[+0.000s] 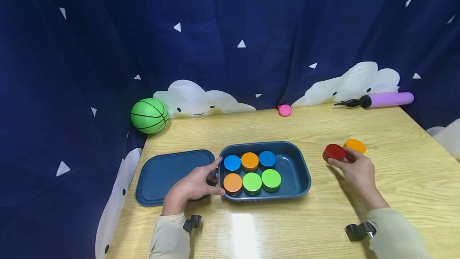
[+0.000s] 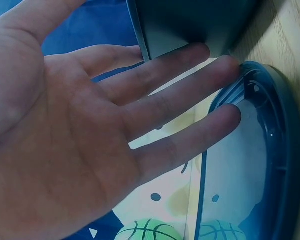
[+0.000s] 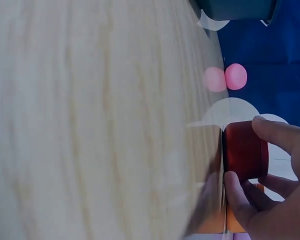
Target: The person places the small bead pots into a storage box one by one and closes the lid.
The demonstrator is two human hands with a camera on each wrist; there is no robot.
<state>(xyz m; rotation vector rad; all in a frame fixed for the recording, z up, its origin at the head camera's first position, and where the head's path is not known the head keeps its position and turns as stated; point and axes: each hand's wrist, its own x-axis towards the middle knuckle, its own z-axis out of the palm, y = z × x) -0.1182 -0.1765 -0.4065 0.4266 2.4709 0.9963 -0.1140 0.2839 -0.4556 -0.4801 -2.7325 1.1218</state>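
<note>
My right hand point(image 1: 359, 172) pinches a dark red round piece point(image 1: 334, 152) between thumb and fingers, right of the blue tray point(image 1: 295, 171). In the right wrist view the red piece point(image 3: 242, 150) is at or just above the table, with the right hand point(image 3: 277, 185) round its side. An orange piece point(image 1: 355, 146) lies just behind it. My left hand point(image 1: 194, 182) touches the tray's left end with thumb and forefinger spread; its fingers look straight in the left wrist view point(image 2: 90, 120). Two rows of blue, orange and green pieces stand in the tray, whose right end holds none.
A flat dark blue lid point(image 1: 169, 177) lies left of the tray, partly under the left hand. A green ball point(image 1: 149, 116) sits at the back left corner, a pink object point(image 1: 285, 110) at the back edge, and a purple pump point(image 1: 389, 99) at the back right.
</note>
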